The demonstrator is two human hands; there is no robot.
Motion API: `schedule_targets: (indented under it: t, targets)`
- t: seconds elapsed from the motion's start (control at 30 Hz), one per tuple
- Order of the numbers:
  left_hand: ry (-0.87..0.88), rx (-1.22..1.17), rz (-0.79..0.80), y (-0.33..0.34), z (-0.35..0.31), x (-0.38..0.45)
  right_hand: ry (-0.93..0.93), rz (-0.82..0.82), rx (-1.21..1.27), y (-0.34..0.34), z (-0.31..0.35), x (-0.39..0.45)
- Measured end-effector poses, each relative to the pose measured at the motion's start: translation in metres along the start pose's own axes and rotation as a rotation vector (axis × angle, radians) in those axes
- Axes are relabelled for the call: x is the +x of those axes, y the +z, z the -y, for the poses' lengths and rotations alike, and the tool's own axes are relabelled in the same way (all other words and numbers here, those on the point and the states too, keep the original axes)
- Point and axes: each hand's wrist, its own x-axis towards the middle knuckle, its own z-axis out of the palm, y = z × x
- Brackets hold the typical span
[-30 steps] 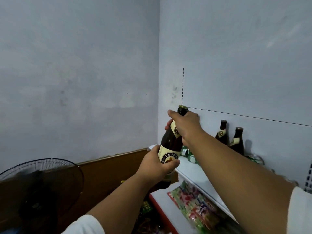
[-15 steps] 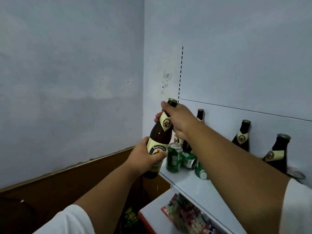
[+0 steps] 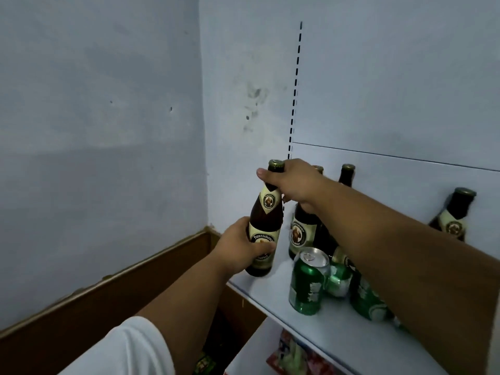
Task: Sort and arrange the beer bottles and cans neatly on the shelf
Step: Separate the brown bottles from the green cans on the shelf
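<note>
Gripping the brown beer bottle at both ends, the left hand wraps its labelled body while the right hand curls round its neck just under the cap. It stands tilted at the white shelf's left end, beside another bottle and green cans.

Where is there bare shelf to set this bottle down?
Bare shelf lies at its left end, under the held bottle, bordered by the standing green can and the bottle behind. The front strip before the cans is also free. Crowded: the can cluster under the right arm.
</note>
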Motion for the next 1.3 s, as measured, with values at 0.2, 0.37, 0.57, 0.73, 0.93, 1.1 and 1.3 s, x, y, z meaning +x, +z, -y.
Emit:
schedule_targets:
  t: [0.2, 0.37, 0.57, 0.73, 0.93, 1.1, 1.3]
  targets:
    - [0.051, -0.032, 0.160, 0.005, 0.033, 0.051, 0.154, -0.106, -0.169, 0.016, -0.011, 0.033]
    - [0.099, -0.019, 0.235, 0.008, 0.043, 0.081, 0.131, -0.260, -0.346, 0.017, -0.013, 0.044]
    - [0.174, -0.073, 0.286, 0.018, 0.048, 0.094, 0.110, -0.365, -0.624, 0.025, -0.016, 0.046]
    - [0.236, -0.005, 0.284, 0.023, 0.046, 0.095, 0.116, -0.379, -0.767, 0.019, -0.012, 0.040]
    - [0.346, 0.112, -0.155, 0.024, 0.038, 0.057, 0.046, -0.432, -0.704, 0.013, -0.010, 0.012]
    - [0.501, 0.015, -0.063, 0.030, 0.029, 0.023, 0.044, -0.374, -0.665, 0.007, -0.025, -0.020]
    - [0.481, 0.005, 0.102, 0.044, 0.036, -0.003, 0.097, -0.170, -0.757, -0.006, -0.037, -0.061]
